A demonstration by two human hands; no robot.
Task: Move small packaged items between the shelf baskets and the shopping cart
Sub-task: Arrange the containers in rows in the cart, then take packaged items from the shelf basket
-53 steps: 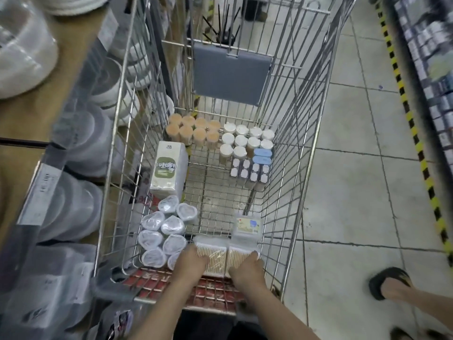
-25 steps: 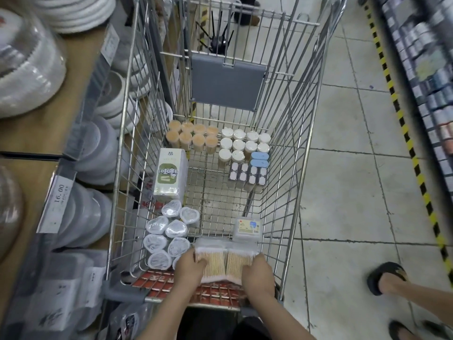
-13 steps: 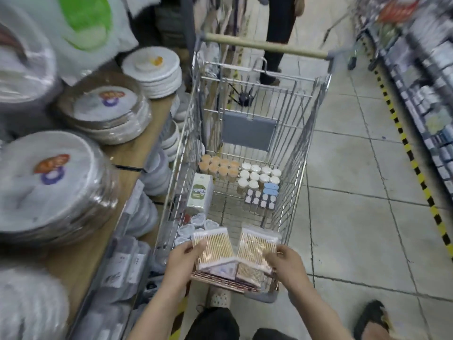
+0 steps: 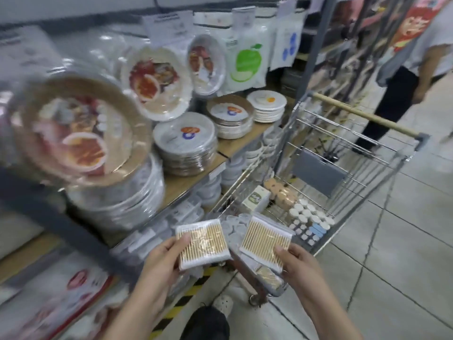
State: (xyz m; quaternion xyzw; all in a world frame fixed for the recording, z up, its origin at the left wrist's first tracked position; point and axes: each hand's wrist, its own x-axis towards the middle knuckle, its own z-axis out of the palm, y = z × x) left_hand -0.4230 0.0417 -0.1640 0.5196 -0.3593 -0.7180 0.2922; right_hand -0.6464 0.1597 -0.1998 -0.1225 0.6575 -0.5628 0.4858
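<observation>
**Two packs leaving the cart for the shelf**

A shopper is holding a flat pack of cotton swabs in each hand above the near end of the shopping cart. The left hand is pinching the left pack by its near edge, thumb on top; the right hand is gripping the right pack likewise. No basket is showing clearly among the blurred shelf goods, so keeping both packs level and apart while turning looks wise.

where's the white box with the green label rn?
Head view: the white box with the green label lies in the wire shopping cart, on its shelf side, beside the tan-lidded jars.
</observation>
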